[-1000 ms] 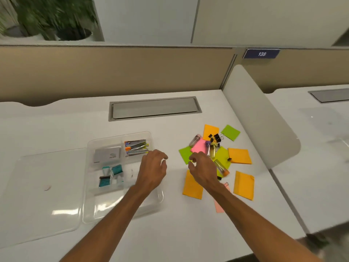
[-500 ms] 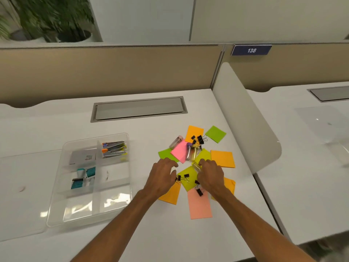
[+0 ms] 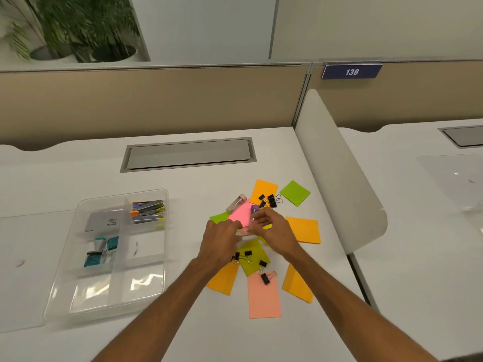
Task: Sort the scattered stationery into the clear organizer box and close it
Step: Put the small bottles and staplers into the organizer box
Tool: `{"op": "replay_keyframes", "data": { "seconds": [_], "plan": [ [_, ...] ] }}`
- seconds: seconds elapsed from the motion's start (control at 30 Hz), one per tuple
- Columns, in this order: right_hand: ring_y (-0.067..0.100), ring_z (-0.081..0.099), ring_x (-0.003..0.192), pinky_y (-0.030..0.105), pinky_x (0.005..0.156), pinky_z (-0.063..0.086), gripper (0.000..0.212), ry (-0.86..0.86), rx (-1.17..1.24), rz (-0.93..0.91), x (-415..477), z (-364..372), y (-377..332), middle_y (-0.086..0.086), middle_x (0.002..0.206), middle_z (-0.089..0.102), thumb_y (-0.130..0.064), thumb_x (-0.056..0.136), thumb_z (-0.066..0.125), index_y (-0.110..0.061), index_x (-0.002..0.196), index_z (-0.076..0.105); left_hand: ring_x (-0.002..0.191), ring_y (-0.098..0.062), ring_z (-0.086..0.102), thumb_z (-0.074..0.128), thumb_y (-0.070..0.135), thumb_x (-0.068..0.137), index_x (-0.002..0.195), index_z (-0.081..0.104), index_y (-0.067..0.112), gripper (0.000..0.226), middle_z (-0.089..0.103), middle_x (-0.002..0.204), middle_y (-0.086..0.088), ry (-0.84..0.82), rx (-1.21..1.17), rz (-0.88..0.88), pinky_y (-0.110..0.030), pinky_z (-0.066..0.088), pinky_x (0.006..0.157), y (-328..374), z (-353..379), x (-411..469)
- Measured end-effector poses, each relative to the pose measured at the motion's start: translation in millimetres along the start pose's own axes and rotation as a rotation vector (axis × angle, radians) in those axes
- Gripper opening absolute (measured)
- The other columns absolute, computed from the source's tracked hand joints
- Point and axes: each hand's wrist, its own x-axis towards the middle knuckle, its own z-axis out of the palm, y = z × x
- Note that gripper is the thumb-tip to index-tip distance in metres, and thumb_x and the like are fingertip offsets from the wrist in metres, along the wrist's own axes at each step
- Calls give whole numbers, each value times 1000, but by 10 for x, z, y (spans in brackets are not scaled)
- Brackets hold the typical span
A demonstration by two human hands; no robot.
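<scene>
I see the white desk (image 3: 78, 165), with bare room along its 6 o'clock edge. The clear organizer box (image 3: 143, 280) sits uncovered at 9 o'clock. A plate (image 3: 351, 71) at 1 o'clock reads "138". At centre, the left hand (image 3: 222, 241) and right hand (image 3: 269, 228), fingers curled narrow, pinch the pink sticky pad (image 3: 239, 214). Binder clips (image 3: 247, 256) lie just toward 6 o'clock.

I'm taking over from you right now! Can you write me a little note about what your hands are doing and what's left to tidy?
Hands: the left hand and right hand meet at the bright pink sticky pad. I cannot tell whether either has a grip on it.
Done: small metal staplers and teal packets are in the clear plastic organizer box. Its flat clear lid lies open on the left.
Left: orange square sticky pads and the other coloured pads, black binder clips, a clear pink-capped tube. Then close the lid.
</scene>
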Motion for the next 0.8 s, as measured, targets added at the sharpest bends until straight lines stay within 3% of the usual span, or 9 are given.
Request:
{"op": "replay_keyframes", "data": {
  "seconds": [0.07, 0.13, 0.23, 0.33, 0.6, 0.8],
  "plan": [
    [4, 63, 78, 24, 71, 52, 11, 154, -82, 63, 100, -20, 69, -8, 85, 69, -22, 80, 71, -24, 88, 65, 99, -20, 63, 58, 26, 92, 114, 60, 26, 22, 69, 109, 2, 22, -51, -92, -35, 33, 81, -56, 20, 21],
    [17, 68, 77, 37, 73, 56, 8, 239, -202, 195, 204, -15, 141, 0, 83, 71, -24, 82, 67, -18, 86, 64, 97, -21, 64, 58, 25, 92, 117, 60, 26, 25, 69, 109, 1, 48, -97, -153, -34, 34, 80, -116, 36, 15],
    [30, 69, 86, 40, 79, 56, 31, 246, -362, 358, 320, 69, 191, 10, 90, 72, -40, 82, 69, -11, 91, 65, 93, -25, 65, 59, 27, 92, 119, 62, 22, 27, 70, 109, -1, 93, -158, -201, -34, 35, 80, -171, 58, -35],
    [32, 67, 91, 33, 71, 51, 48, 243, -413, 451, 370, 165, 183, 12, 97, 69, -50, 75, 73, -8, 96, 66, 91, -27, 65, 58, 29, 93, 118, 63, 20, 27, 70, 109, -2, 112, -197, -229, -35, 36, 81, -204, 60, -66],
    [34, 72, 84, 43, 77, 61, 37, 237, -204, 544, 446, 178, 128, 20, 94, 72, -30, 74, 78, 0, 93, 65, 96, -24, 65, 61, 31, 92, 119, 62, 18, 30, 68, 110, -1, 127, -346, -304, -36, 51, 78, -217, -11, -97],
    [33, 68, 78, 42, 69, 58, 27, 344, -214, 389, 277, 148, -72, 14, 80, 72, -32, 83, 70, -5, 80, 69, 85, -17, 65, 62, 34, 90, 110, 62, 17, 27, 68, 101, 1, 181, -448, -357, -37, 54, 73, -342, -180, -171]
  ]
}}
